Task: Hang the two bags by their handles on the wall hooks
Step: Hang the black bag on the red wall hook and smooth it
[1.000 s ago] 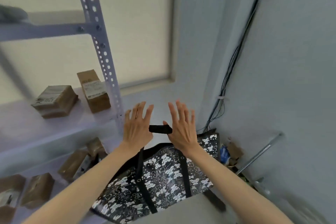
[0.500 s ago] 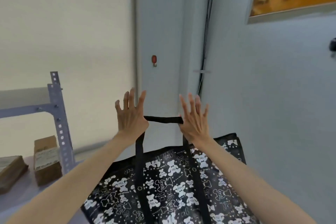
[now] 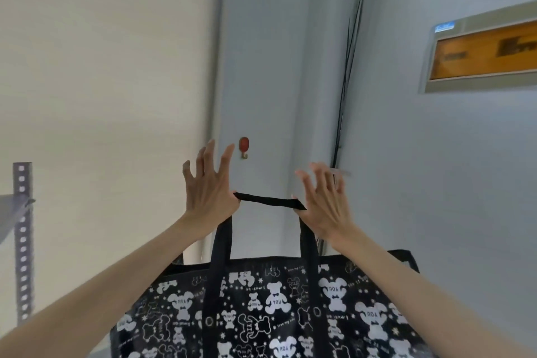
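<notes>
- A big black shiny bag with white bear pictures (image 3: 276, 308) is held up by its black cloth handle (image 3: 268, 201), and it hangs down below both hands.
- The left hand (image 3: 207, 184) has its fingers spread wide; one end of the handle is pinched at the thumb side.
- The right hand (image 3: 325, 202) is also spread open, and the other end of the handle is caught by its thumb.
- The strap is pulled flat and tight between the two hands, most likely so that an open loop is made for the hook.
- A small red wall hook with a metal tip (image 3: 244, 147) is seen just above the strap, next to the left fingertips, but it is not touched yet.
- The handle probably has to be lifted a little more and slipped over the hook.
- Only one bag is seen here.
</notes>
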